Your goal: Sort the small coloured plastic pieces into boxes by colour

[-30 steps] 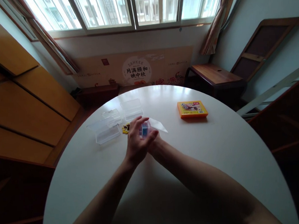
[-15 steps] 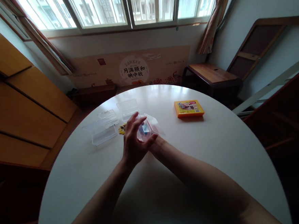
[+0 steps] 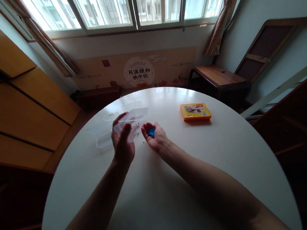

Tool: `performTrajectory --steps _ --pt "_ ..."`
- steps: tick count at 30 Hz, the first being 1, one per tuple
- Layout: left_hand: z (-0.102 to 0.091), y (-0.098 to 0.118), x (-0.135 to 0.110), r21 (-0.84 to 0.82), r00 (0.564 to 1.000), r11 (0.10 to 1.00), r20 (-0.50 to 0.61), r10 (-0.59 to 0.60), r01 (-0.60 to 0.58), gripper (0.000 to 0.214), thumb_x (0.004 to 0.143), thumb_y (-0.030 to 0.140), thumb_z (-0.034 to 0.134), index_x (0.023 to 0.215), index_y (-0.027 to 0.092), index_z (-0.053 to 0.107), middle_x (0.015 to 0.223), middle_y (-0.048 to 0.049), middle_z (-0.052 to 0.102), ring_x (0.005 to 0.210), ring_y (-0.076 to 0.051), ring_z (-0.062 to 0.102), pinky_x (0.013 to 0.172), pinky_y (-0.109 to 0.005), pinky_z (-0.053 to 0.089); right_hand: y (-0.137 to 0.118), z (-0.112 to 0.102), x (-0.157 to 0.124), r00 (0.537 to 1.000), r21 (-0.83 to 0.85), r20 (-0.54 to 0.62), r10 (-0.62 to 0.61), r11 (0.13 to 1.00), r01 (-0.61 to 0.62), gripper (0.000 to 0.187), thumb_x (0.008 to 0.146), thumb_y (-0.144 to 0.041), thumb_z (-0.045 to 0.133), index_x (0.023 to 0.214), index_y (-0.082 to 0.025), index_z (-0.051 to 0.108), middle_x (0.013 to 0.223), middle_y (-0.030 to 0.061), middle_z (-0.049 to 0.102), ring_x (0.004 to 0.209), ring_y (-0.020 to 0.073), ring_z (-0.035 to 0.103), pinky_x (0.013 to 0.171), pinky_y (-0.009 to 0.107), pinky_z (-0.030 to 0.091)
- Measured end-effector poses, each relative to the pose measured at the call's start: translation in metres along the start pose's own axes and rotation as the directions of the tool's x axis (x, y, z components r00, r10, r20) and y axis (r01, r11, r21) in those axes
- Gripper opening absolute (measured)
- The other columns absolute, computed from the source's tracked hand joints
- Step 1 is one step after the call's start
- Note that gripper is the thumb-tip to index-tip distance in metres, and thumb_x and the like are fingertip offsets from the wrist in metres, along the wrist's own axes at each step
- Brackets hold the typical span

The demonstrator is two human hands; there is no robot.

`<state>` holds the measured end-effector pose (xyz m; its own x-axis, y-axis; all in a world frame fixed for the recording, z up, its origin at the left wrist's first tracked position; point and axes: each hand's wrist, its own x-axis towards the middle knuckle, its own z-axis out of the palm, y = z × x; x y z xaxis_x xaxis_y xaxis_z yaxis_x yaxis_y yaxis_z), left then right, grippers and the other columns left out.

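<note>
My left hand [image 3: 122,143] grips a clear plastic box [image 3: 137,114], tilted, with its lid swung open. Palm up and cupped, my right hand [image 3: 159,137] carries a small heap of blue pieces [image 3: 151,132], too small to name. The box is just to the left of the right fingers. A few tiny bits [image 3: 143,142] lie on the table below and between the hands. Behind the left hand, another open clear box [image 3: 102,137] stands partly covered.
The round white table [image 3: 198,161] fills the lower view. A yellow and orange box [image 3: 195,112] with a printed lid lies to the right. More clear plastic [image 3: 131,105] is at the back left. Beyond the table are a wooden stool [image 3: 219,74] and a window.
My left hand has moved left with the clear box, away from over my right hand. The blue pieces now lie bare in my right palm. The yellow pieces on the table are now hidden.
</note>
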<state>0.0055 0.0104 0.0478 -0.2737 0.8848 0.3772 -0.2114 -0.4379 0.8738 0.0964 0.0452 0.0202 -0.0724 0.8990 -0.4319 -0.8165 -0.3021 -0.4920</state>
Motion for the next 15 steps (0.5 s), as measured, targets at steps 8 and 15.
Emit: performTrajectory --steps 8,15 --pt "-0.017 0.023 0.022 -0.372 0.909 0.899 -0.247 -0.336 0.231 0.035 0.072 0.054 0.061 0.087 0.023 0.057 0.107 -0.0061 0.058 0.098 -0.027 0.059 0.078 -0.044 0.054 -0.019 0.006 0.018 0.968 -0.605 0.057 -0.246 0.762 0.229 0.040 0.099 -0.041 0.036 0.065 -0.020 0.039 0.048 -0.0068 0.040 0.039 0.0069 0.034 0.039 0.017 0.023" --pt "-0.019 0.024 0.026 -0.377 0.917 0.912 -0.284 -0.280 0.162 0.035 0.071 0.050 0.063 0.086 0.020 0.055 0.101 -0.0074 0.056 0.088 -0.025 0.059 0.071 -0.044 0.054 -0.001 0.003 0.039 0.765 -0.620 0.641 -0.067 -0.633 0.464 0.030 0.099 -0.039 0.038 0.092 -0.019 0.060 0.098 0.0092 0.068 0.085 0.0214 0.064 0.069 0.028 0.041"
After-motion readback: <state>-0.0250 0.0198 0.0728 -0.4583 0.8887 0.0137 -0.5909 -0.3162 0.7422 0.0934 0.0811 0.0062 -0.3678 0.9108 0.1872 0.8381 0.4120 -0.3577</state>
